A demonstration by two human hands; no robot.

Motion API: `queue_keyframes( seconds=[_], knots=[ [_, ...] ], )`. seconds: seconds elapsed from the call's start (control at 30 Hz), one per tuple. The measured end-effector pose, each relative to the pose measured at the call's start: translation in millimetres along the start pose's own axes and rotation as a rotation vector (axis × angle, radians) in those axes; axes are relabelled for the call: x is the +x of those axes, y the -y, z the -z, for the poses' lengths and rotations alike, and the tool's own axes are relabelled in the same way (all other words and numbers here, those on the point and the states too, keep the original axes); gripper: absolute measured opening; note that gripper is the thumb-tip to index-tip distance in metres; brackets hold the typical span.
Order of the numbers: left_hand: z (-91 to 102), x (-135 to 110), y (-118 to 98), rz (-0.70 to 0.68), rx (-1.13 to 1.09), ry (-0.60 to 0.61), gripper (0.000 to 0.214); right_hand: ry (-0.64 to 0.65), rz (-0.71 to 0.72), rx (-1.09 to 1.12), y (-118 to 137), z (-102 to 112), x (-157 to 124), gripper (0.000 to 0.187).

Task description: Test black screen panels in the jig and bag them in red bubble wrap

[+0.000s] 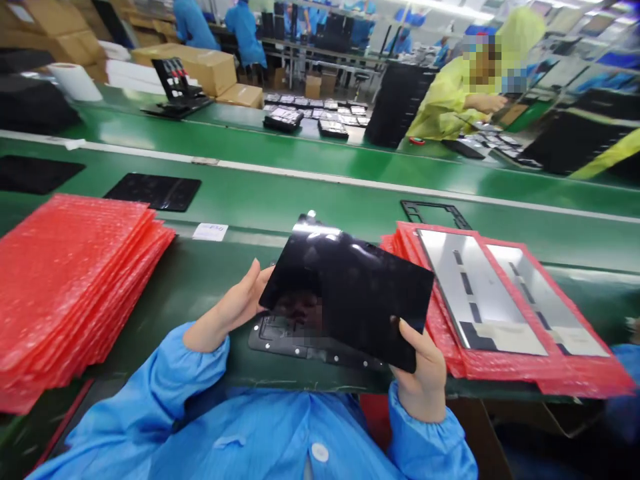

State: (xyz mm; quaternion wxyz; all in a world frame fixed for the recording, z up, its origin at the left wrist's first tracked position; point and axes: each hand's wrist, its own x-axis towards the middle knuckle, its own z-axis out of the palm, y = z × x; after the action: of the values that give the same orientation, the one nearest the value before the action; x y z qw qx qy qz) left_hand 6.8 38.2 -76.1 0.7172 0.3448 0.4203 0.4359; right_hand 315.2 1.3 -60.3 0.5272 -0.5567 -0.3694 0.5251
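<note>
A glossy black tablet screen panel (pixel 360 287) is held tilted over a black frame (pixel 280 337) on the green bench. White dots line the frame's near edge; the panel covers most of the rest. My right hand (pixel 420 367) grips the panel's near right corner, thumb on its face. At the opposite edge, my left hand (pixel 245 297) supports the panel with its fingers partly hidden behind and its thumb raised off the surface. Right of the panel, silver-backed screens (pixel 480 293) lie on a stack of red bubble-wrap sleeves (pixel 530 267).
Another stack of red bubble-wrap sleeves (pixel 75 273) stands at left, near a white label (pixel 211 232) and a black panel (pixel 155 192). An empty black frame (pixel 436 215) lies behind the right stack. Across the line, a co-worker in yellow (pixel 450 100) handles parts.
</note>
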Motion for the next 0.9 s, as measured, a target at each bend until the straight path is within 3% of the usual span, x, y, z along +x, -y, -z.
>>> queue_keyframes(
  seconds=[0.1,0.17,0.23,0.37,0.5,0.9],
  knots=[
    [-3.6,-1,-6,-0.006,-0.063,0.042,0.063,0.069,-0.066,-0.037,-8,-5,4,0.043],
    [-1.7,-1,-3,-0.052,-0.011,0.022,0.050,0.129,-0.087,-0.083,-17,-5,12,0.052],
    [2.2,1,5,-0.138,0.077,-0.033,0.051,0.107,-0.017,-0.211,-27,-3,21,0.069],
    [12.8,5,25,-0.239,0.496,-0.242,0.059,-0.014,0.151,-0.581,-43,2,30,0.083],
    [21.5,8,37,-0.321,0.880,-0.354,0.046,0.025,0.154,-0.672,-53,8,30,0.082],
    [22.8,11,42,-0.342,0.909,-0.364,0.037,0.040,0.164,-0.637,-63,13,30,0.082]
  ],
)
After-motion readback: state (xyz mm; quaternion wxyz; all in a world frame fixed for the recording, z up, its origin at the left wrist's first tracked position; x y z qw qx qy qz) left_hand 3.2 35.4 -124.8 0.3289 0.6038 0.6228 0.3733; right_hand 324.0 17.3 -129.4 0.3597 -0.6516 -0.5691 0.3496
